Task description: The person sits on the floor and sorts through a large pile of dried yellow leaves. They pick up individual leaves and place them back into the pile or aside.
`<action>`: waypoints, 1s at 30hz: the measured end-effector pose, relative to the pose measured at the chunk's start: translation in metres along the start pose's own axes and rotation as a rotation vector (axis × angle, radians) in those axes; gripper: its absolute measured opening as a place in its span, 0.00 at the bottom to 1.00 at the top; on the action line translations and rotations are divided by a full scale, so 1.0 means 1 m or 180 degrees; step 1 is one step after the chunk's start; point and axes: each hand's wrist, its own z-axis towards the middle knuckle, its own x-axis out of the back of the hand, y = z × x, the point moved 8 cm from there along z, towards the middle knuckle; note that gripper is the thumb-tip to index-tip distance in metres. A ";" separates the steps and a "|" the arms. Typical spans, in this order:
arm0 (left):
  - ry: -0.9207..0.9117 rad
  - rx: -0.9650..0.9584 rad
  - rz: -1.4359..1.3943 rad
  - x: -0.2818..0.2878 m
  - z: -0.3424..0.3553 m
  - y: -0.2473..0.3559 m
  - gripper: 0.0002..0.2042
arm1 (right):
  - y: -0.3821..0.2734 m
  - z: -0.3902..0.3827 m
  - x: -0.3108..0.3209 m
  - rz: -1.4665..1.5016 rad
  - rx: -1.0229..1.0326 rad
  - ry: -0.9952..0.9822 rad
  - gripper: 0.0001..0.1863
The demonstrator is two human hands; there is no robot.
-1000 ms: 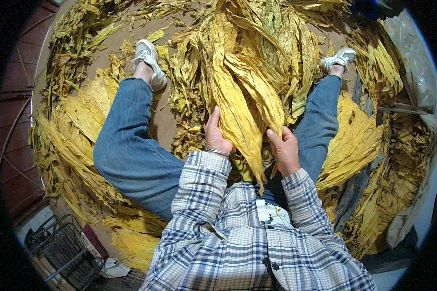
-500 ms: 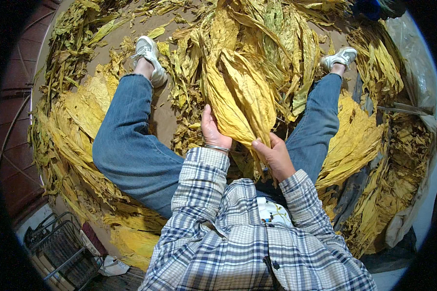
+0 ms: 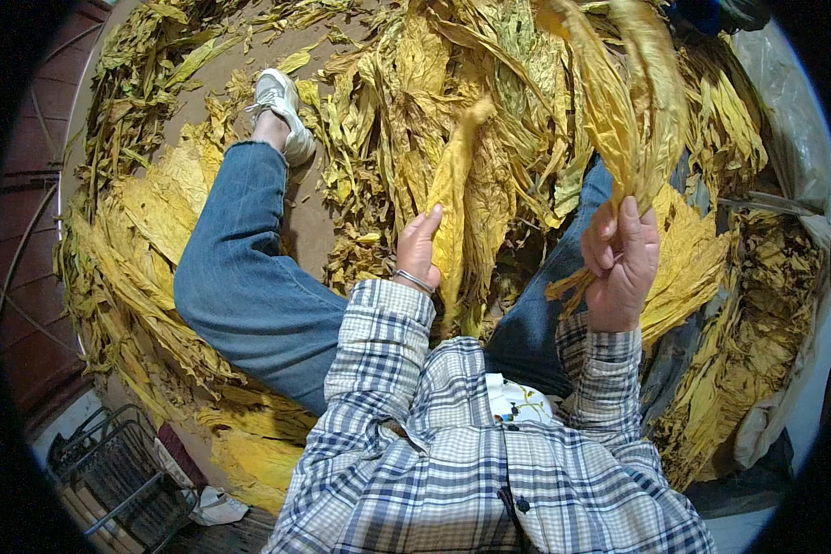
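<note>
My left hand (image 3: pixel 418 249) is closed round a narrow, folded yellow tobacco leaf (image 3: pixel 451 194), which points up and away between my knees. On the right, my right hand (image 3: pixel 621 268) grips a few large dried tobacco leaves (image 3: pixel 609 111) by their stem ends. They stand up over my right leg, their upper parts smeared by motion and covering my right shoe. Under and beyond my hands lies a heap of yellow-green tobacco leaves (image 3: pixel 535 120), some curled and crumbled.
Flat-laid yellow leaves (image 3: pixel 134 268) spread beside my left leg. More leaves (image 3: pixel 697 263) lie to the right, beside clear plastic sheeting (image 3: pixel 785 111). A metal-framed folding chair (image 3: pixel 120 480) stands at the lower left. Brown floor covering (image 3: pixel 309 222) shows between my legs.
My hands have parted. The right one has swung right and up with the large leaves, while the left has stayed near its place and now holds a narrow leaf.
</note>
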 end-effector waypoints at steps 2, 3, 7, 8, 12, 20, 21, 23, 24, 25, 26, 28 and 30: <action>0.0102 0.0122 -0.0296 -0.003 0.001 -0.002 0.23 | 0.035 -0.005 0.018 -0.0175 -0.0600 -0.0148 0.08; 0.0275 0.0068 -0.0116 -0.009 -0.005 0.001 0.16 | 0.061 -0.013 0.028 -0.0355 -0.1185 -0.0045 0.07; -0.0003 0.0117 -0.0296 -0.019 -0.010 0.001 0.17 | 0.158 -0.068 0.050 -0.0997 -0.2739 -0.0238 0.09; -0.0062 0.0161 -0.0441 -0.021 -0.010 -0.002 0.17 | 0.173 -0.079 0.056 -0.0979 -0.2911 -0.0266 0.07; -0.0345 0.0394 -0.0921 -0.041 -0.018 -0.001 0.18 | 0.191 -0.090 0.064 -0.0883 -0.2975 -0.0201 0.08; -0.0283 0.0007 -0.0086 -0.038 -0.016 -0.005 0.17 | 0.176 -0.073 0.066 -0.1222 -0.2186 0.0199 0.17; -0.0259 0.0026 -0.0111 -0.036 -0.017 -0.005 0.16 | 0.170 -0.066 0.065 -0.1376 -0.1856 0.0078 0.18; -0.0245 0.0047 -0.0145 -0.041 -0.019 -0.004 0.15 | 0.161 -0.054 0.067 -0.1476 -0.1209 -0.0089 0.22; -0.0236 0.0040 -0.0159 -0.043 -0.020 -0.003 0.15 | 0.163 -0.056 0.069 -0.1407 -0.1330 -0.0078 0.24; -0.0229 0.0036 -0.0178 -0.044 -0.021 -0.004 0.15 | 0.161 -0.057 0.063 -0.1344 -0.1451 -0.0065 0.25; -0.0273 0.0072 -0.0226 -0.047 -0.022 -0.005 0.14 | 0.161 -0.059 0.058 -0.1280 -0.1571 -0.0052 0.27; -0.0354 0.0137 -0.0313 -0.050 -0.024 -0.005 0.14 | 0.166 -0.065 0.057 -0.1432 -0.2043 0.0111 0.30; -0.0365 0.0137 -0.0313 -0.052 -0.026 -0.004 0.13 | 0.169 -0.065 0.058 -0.0996 -0.2379 -0.0068 0.24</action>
